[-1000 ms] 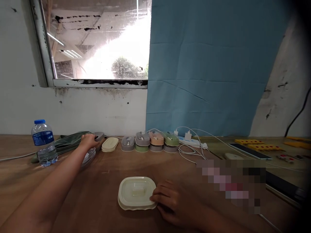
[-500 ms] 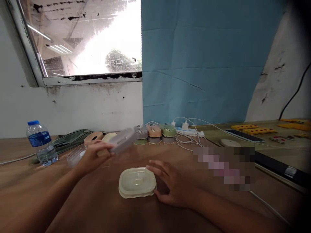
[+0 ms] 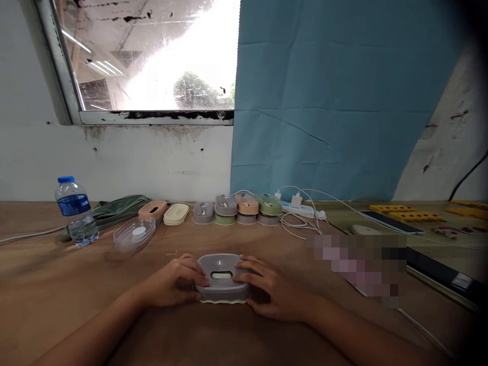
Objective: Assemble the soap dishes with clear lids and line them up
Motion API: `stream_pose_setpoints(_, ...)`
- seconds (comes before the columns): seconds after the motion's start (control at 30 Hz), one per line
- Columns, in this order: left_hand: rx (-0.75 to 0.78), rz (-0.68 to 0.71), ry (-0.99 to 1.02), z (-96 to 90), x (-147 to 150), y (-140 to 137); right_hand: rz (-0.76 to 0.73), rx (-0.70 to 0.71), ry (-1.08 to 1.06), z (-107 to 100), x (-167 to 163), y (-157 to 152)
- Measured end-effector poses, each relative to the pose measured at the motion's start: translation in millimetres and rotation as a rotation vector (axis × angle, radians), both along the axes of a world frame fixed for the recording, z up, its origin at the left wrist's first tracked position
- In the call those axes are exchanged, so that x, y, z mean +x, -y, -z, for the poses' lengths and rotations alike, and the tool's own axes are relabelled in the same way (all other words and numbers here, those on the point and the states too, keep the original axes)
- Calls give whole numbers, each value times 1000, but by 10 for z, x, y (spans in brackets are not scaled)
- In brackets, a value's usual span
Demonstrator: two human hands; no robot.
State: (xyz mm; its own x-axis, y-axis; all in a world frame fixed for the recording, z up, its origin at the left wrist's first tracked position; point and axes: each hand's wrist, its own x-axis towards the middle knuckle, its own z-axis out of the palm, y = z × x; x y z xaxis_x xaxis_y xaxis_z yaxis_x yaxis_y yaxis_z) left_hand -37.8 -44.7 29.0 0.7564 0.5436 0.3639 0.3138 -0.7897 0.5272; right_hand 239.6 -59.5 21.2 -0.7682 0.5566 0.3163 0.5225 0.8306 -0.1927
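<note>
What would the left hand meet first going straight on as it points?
The left hand would meet the grey cover first, which it touches; beyond that, probably the right hand, though depth is unclear.

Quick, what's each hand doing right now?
Left hand: closed on the left end of the grey oval cover.
Right hand: closed on the same cover's right end.

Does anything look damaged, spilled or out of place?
Yes, the window frame: ragged dark patches break up its pale lower rail, suggesting wear. On the table, no spill shows, and the handled gray cover looks level.
</note>
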Motion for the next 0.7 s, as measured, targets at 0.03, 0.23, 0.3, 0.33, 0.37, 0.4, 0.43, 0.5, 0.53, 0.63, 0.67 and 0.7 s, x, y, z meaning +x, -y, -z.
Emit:
stream_pose_setpoints(0.03, 7, 19, -17, -5, 2, 10, -9, -7, 9, -8, 5, 1)
stream_pose_setpoints(0.23, 207, -238, 2, -123, -254, -128, -13, -25, 50, -58, 30, 35)
stream_pose_setpoints(0.3, 331, -614, 4, -167, -490, -249, -10, -15, 43, -68, 28, 42)
stream_pose_setpoints(0.33, 387, -802, -35, -182, -622, -306, -9, -12, 42, -71, 25, 44)
stream_pose_setpoints(0.37, 419, -978, -103, -191, -752, -354, -11, -9, 40, -73, 22, 46)
stream_pose_setpoints(0.4, 422, -1124, -196, -195, -873, -391, -11, -7, 34, -75, 18, 46)
stream_pose_setpoints(0.43, 402, -1223, -294, -192, -980, -417, -10, -6, 28, -75, 15, 45)
stream_pose_setpoints(0.5, 315, -1316, -462, -176, -1139, -443, -12, -9, 10, -74, 10, 42)
stream_pose_setpoints(0.53, 269, -1316, -517, -165, -1190, -450, -14, -11, 0, -73, 10, 40)
stream_pose_setpoints(0.63, 194, -1252, -581, -144, -1256, -470, -14, -13, -14, -66, 14, 34)
stream_pose_setpoints(0.67, 189, -1235, -584, -144, -1258, -477, -11, -11, -15, -63, 16, 32)
stream_pose_setpoints(0.7, 190, -1221, -582, -146, -1254, -483, -9, -9, -16, -61, 19, 30)
